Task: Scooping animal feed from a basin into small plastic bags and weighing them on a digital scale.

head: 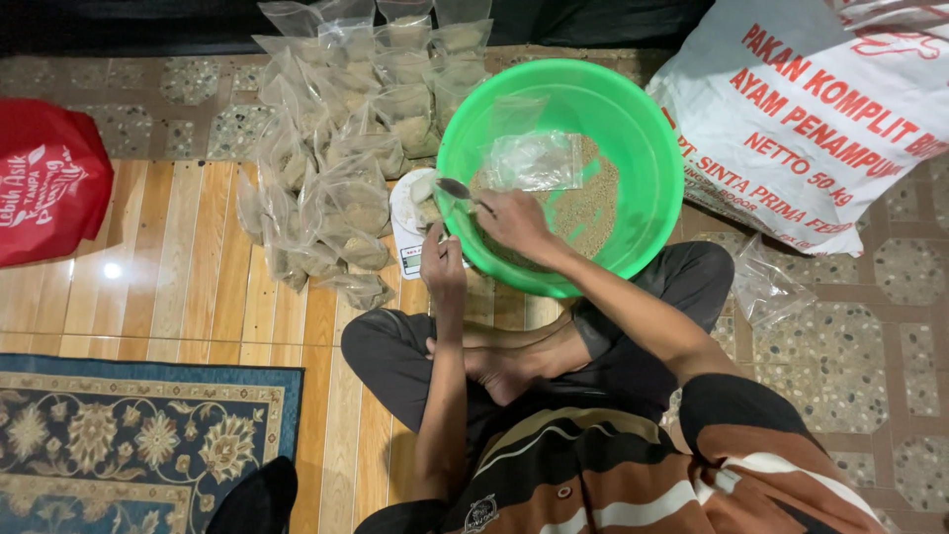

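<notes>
Floorboards crowded: right hand (514, 220) grips spoon (457, 188) over basin (652, 148); left hand (442, 259) pinches bag (427, 190)

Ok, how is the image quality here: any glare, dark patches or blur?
Head view: sharp overall; a small bright glare spot on the glossy wooden floor; the top edge falls into darkness; the clear bags shine a little; the right hand and spoon over the green basin are evenly lit.

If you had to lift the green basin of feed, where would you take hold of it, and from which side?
I would grip the green basin by its rolled rim, probably with a hand on each of two opposite sides. The rim is the only firm edge, and the round bowl holds loose grain that a one-sided lift could tip. The far rim is free; the right hand with its spoon crowds the near side.
</notes>
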